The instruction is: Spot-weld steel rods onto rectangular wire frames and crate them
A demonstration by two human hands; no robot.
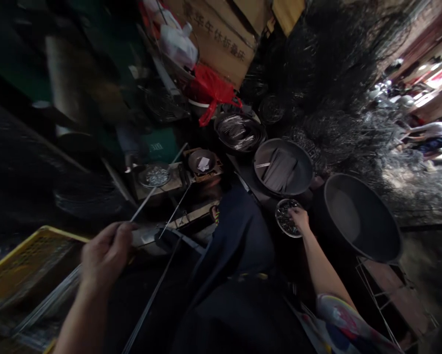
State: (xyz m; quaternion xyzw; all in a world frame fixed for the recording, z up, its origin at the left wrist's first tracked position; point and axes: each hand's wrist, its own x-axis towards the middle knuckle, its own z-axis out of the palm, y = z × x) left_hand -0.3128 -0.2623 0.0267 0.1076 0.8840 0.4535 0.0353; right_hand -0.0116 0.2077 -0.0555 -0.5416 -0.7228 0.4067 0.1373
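Observation:
My left hand (108,250) is closed around a thin metal rod (143,204), which points up and away from the fingers. At the rod's far side stands a shallow dish (144,183) heaped with small shiny metal pieces. My right hand (298,219) reaches into a round metal bowl (277,222) of small dark and shiny metal parts. Its fingers are drawn together and slightly blurred, and whatever they pinch is too small to make out. Just beyond that bowl sits a wide dark pan (305,164) with flat grey strips lying in it.
At right stands a large, deep dark pan (376,221). A coil of wire (239,132), a red plastic bag (215,88) and cardboard (221,44) lie ahead. A yellow crate (25,255) holding long rods is at left. Another person (437,132) bends over at far right.

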